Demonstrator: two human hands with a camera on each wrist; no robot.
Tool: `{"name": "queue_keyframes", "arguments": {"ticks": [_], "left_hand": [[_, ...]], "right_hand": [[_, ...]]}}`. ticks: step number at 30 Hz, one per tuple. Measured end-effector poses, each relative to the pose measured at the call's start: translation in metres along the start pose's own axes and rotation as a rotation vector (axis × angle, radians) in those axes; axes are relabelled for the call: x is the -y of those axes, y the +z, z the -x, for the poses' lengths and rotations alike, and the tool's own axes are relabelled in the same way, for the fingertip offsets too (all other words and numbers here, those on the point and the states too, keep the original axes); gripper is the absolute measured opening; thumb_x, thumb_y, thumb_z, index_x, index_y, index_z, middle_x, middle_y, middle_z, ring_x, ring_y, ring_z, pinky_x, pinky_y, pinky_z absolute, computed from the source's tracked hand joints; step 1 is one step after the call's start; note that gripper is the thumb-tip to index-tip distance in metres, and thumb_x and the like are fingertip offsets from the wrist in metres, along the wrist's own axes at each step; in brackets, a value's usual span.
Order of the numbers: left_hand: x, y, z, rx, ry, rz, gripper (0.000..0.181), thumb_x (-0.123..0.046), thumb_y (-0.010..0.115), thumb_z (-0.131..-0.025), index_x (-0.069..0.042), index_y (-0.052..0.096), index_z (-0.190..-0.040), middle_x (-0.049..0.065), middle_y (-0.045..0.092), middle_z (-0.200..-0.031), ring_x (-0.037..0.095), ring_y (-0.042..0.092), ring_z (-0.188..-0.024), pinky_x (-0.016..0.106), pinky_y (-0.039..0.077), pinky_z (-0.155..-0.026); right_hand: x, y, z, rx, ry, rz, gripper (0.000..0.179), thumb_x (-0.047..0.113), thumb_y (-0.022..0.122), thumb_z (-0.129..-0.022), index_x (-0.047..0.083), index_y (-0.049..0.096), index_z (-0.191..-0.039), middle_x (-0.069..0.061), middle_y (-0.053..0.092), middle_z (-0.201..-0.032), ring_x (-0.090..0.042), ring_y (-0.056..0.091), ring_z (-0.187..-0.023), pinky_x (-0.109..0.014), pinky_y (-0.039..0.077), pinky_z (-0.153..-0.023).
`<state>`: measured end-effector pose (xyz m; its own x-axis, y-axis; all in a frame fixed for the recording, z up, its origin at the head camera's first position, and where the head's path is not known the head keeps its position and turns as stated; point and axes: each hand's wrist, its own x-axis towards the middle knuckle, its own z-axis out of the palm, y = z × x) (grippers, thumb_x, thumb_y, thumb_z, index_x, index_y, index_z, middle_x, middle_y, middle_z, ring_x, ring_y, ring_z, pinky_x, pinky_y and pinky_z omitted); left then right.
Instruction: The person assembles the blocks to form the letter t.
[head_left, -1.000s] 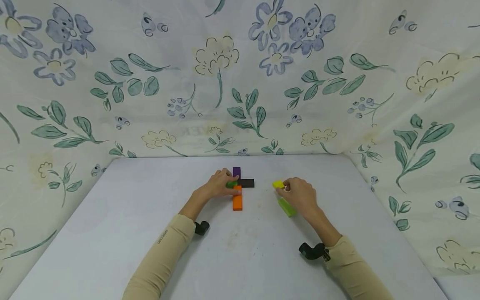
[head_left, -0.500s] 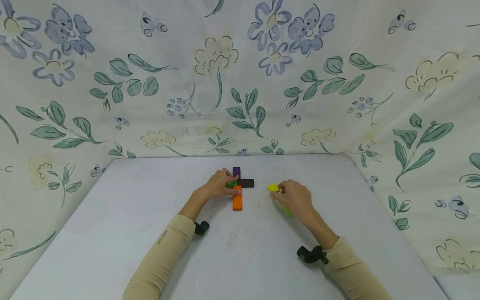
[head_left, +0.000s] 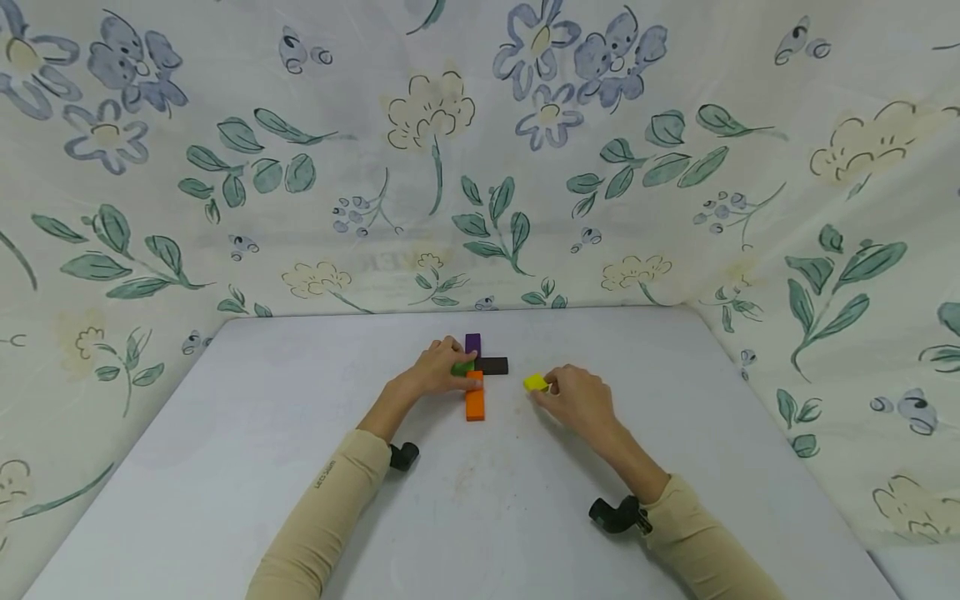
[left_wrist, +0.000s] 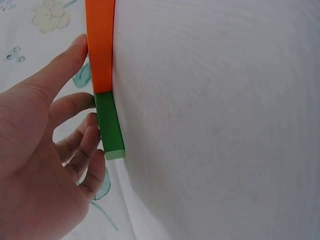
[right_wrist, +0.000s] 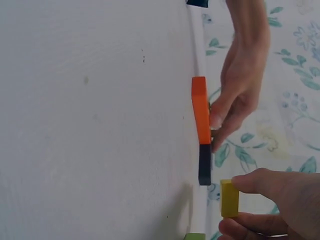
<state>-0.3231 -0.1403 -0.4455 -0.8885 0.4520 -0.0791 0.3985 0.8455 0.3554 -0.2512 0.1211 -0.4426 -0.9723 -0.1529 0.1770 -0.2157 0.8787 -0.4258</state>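
In the head view my left hand (head_left: 437, 369) rests on a cross of small blocks. Its thumb touches the orange block (head_left: 475, 406), and the left wrist view has its fingers against the green block (left_wrist: 109, 125). A purple block (head_left: 472, 342) extends from the cross at the back, a black block (head_left: 492, 366) to the right. My right hand (head_left: 583, 403) pinches a yellow block (head_left: 535, 382) between thumb and fingers. This block is apart from the black one, to its right. The right wrist view catches only the end of a lime-green block (right_wrist: 195, 236); the hand hides it in the head view.
The blocks lie on a white table (head_left: 450, 517) with faint smudges. A floral cloth (head_left: 420, 183) hangs behind the far edge and along the sides. A black wrist camera (head_left: 617, 515) sits by the right cuff, another black camera (head_left: 404, 457) by the left.
My right hand has carried the yellow block left and slightly nearer, towards the cross. The lime-green block has become covered by that hand in the head view. My left hand stays put.
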Motion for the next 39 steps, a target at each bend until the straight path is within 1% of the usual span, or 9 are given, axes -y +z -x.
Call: {"name": "queue_keyframes", "arguments": {"ticks": [6, 21, 28, 34, 39], "left_hand": [[0.001, 0.001, -0.001, 0.003, -0.003, -0.008, 0.068, -0.049, 0.069, -0.087, -0.015, 0.050, -0.143, 0.015, 0.050, -0.131, 0.029, 0.043, -0.113, 0.040, 0.043, -0.093], [-0.001, 0.000, 0.001, -0.005, -0.002, -0.008, 0.068, -0.048, 0.070, -0.087, -0.015, 0.051, -0.143, 0.016, 0.050, -0.130, 0.029, 0.044, -0.113, 0.040, 0.043, -0.094], [0.000, 0.001, 0.000, -0.013, -0.004, -0.014, 0.067, -0.048, 0.071, -0.087, -0.015, 0.052, -0.142, 0.015, 0.051, -0.130, 0.029, 0.045, -0.112, 0.040, 0.044, -0.093], [0.000, 0.001, 0.000, -0.017, 0.003, -0.012, 0.067, -0.048, 0.071, -0.086, -0.015, 0.052, -0.141, 0.015, 0.051, -0.129, 0.029, 0.045, -0.111, 0.040, 0.044, -0.093], [0.001, 0.001, 0.000, -0.016, 0.011, -0.014, 0.066, -0.048, 0.071, -0.086, -0.016, 0.053, -0.141, 0.016, 0.052, -0.129, 0.029, 0.045, -0.111, 0.040, 0.044, -0.093]], "right_hand": [[0.005, 0.002, 0.002, 0.006, -0.004, 0.005, 0.037, 0.034, 0.077, -0.083, 0.006, 0.075, -0.107, -0.007, 0.072, -0.090, -0.012, 0.055, -0.061, -0.021, 0.043, -0.047], [0.015, 0.009, 0.009, 0.035, -0.001, 0.019, 0.036, 0.036, 0.077, -0.082, 0.008, 0.076, -0.105, -0.004, 0.071, -0.087, -0.012, 0.053, -0.063, -0.021, 0.046, -0.053], [0.022, 0.011, 0.013, 0.037, -0.041, 0.025, 0.036, 0.036, 0.078, -0.082, 0.008, 0.076, -0.104, -0.002, 0.069, -0.084, -0.011, 0.052, -0.062, -0.021, 0.045, -0.052], [0.028, 0.012, 0.014, 0.061, -0.051, 0.030, 0.035, 0.036, 0.078, -0.083, 0.008, 0.076, -0.104, -0.002, 0.068, -0.083, -0.011, 0.051, -0.062, -0.021, 0.044, -0.054], [0.031, 0.015, 0.016, 0.067, -0.073, 0.045, 0.034, 0.036, 0.077, -0.083, 0.008, 0.076, -0.102, -0.003, 0.070, -0.086, -0.010, 0.053, -0.063, -0.021, 0.046, -0.054]]}}
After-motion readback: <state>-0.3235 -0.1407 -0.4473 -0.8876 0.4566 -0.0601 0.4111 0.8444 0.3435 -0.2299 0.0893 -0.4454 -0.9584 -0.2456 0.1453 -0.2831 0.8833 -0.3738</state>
